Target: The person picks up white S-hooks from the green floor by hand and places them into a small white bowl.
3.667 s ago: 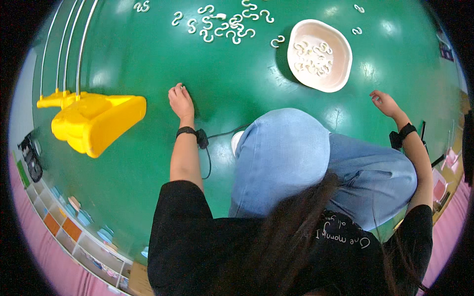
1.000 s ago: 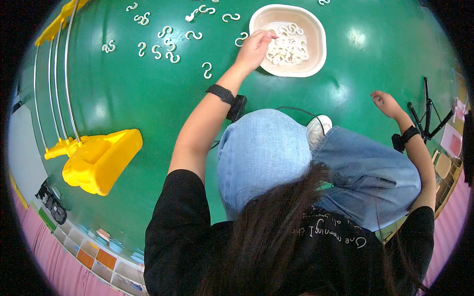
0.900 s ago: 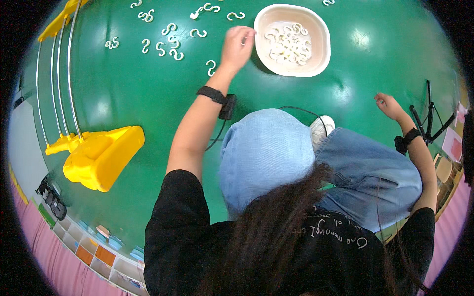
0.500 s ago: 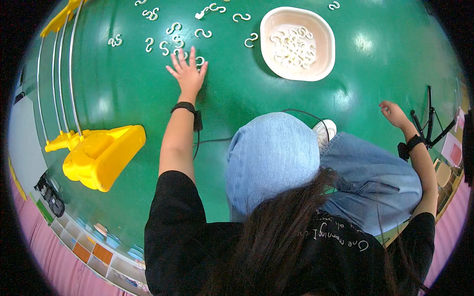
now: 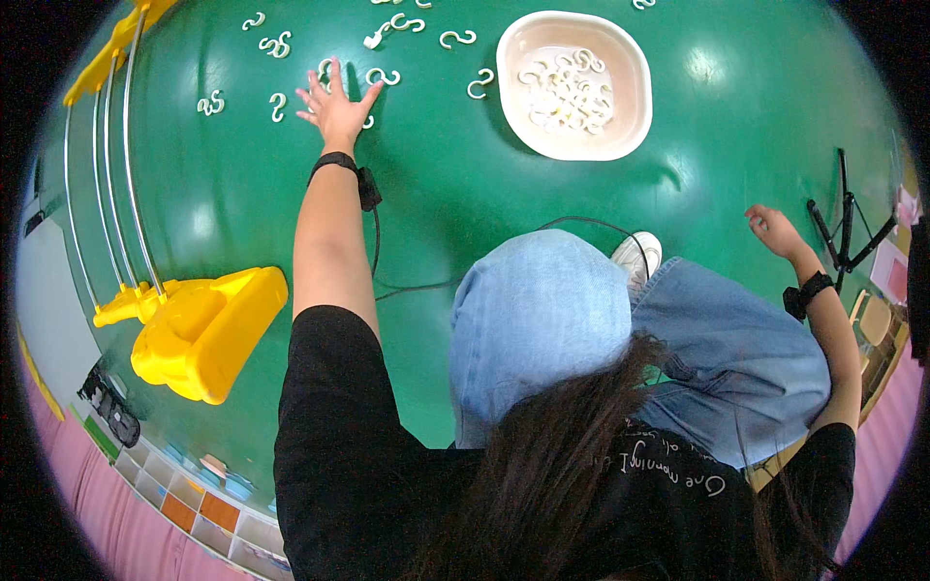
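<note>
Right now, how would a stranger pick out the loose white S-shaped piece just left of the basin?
On the green floor, find the pale basin, well to the right of the spread left hand. Just outside its left rim lies a white S-shaped piece. Unlike the other loose pieces, it lies almost against the basin.

Shirt (image 5: 358,504): black, short sleeves (image 5: 334,378), white lettering (image 5: 668,474)
Jeans (image 5: 542,310): pale blue denim
Shoe (image 5: 636,256): white
Wrist straps (image 5: 332,161): black, left and right, each with black box (image 5: 369,190)
Cable (image 5: 376,242): thin, dark, at left box
</note>
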`<state>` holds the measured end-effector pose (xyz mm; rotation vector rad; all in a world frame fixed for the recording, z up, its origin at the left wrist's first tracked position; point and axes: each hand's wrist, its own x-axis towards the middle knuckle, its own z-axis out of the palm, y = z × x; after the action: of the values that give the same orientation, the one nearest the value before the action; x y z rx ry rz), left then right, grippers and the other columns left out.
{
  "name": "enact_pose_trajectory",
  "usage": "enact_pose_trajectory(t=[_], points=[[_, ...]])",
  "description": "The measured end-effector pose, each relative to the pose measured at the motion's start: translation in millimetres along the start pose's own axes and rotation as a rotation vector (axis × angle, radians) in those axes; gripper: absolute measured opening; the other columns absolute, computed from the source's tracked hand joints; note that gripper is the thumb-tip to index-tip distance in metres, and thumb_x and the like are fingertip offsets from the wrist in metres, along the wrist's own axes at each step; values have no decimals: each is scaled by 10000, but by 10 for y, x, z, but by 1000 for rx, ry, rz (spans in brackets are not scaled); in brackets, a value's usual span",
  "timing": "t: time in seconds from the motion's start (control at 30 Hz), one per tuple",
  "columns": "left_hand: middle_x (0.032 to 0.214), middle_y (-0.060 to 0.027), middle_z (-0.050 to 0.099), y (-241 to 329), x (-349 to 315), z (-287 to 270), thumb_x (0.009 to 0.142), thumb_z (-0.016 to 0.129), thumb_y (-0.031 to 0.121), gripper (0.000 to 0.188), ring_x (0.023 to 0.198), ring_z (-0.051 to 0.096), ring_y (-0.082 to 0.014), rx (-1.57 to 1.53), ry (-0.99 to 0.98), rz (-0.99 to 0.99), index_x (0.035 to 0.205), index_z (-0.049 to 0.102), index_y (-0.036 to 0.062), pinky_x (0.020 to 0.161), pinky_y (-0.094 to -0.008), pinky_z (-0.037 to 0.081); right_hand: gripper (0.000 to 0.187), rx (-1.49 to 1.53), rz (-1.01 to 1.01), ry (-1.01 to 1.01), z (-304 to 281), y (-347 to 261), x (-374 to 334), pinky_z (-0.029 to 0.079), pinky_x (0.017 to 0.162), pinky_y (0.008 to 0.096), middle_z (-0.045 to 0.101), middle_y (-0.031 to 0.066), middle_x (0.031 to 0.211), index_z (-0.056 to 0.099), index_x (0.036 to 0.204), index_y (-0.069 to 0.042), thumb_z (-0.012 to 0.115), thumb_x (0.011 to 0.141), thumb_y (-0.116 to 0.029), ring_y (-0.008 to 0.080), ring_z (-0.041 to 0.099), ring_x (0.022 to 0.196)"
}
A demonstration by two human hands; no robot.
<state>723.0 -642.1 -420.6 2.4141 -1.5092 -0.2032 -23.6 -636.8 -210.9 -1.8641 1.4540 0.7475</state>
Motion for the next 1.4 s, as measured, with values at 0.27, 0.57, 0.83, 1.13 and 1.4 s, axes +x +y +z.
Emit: enact_pose_trajectory(t=[0.27,0.57,0.83,1.13,1.4], points=[[1315,-41,484,591,-133,246,778,665,453,375,1248,406,-291,41,207,424,1097,646,256,1007,-503,295,240,26,22,-8,56,20,-41,500,711,395,651,159,927,585,1075,-35,538,870,-148,301,620,767],[1050,-40,570,907,-685,295,707,708,250,173,906,554,-253,-119,169,601,857,651,187,701,-389,452,233,-3,34,-14,4,-59,21,502,731,397,654,150,939,586,1078,-48,534,879,-157,302,627,799],[989,-57,553,894,-724,247,716,699,198,164,816,596,-266,-180,148,532,869,649,172,580,-403,537,240,-4,10,-8,-37,-54,93,500,732,398,651,152,941,580,1083,-40,533,877,-153,299,626,798],[981,-109,564,949,-588,279,719,708,254,219,774,624,-302,-435,35,188,887,644,128,632,-408,523,224,-30,-32,-16,-52,-73,183,494,737,376,645,138,940,571,1072,-24,525,878,-127,274,613,810],[787,12,604,1916,-476,-337,846,700,223,215,587,516,-47,-1489,-456,-177,991,604,96,424,-186,389,233,-37,-15,1,-80,-40,126,499,708,392,650,150,933,586,1069,-38,543,869,-150,300,627,773]])
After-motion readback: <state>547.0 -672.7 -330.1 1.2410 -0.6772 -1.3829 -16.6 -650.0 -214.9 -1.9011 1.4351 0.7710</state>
